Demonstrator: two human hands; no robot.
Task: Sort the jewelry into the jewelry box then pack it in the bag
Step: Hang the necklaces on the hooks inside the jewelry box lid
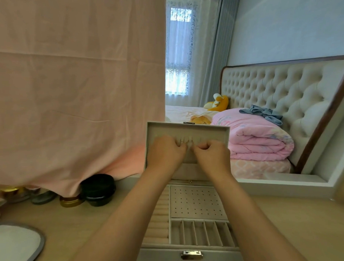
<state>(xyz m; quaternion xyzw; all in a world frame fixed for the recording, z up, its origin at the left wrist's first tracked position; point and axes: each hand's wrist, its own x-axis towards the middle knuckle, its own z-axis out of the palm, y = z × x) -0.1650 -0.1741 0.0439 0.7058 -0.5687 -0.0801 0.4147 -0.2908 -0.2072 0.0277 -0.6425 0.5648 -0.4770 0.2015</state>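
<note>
Head view: pink cloth [75, 91] beside jewelry box [217, 259]

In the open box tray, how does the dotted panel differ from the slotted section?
The dotted panel is one flat sheet with rows of small holes; the slotted section is split by dividers into narrow troughs. The panel lies nearer the lid, the section nearer the clasp. Both are pale beige, right of the ring rolls.

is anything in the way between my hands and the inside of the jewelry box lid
Nothing visible is. The left hand and right hand are at the inner panel of the raised lid, by its small tabs, with both forearms reaching over the open tray. Whether either hand holds jewelry cannot be told.
</note>
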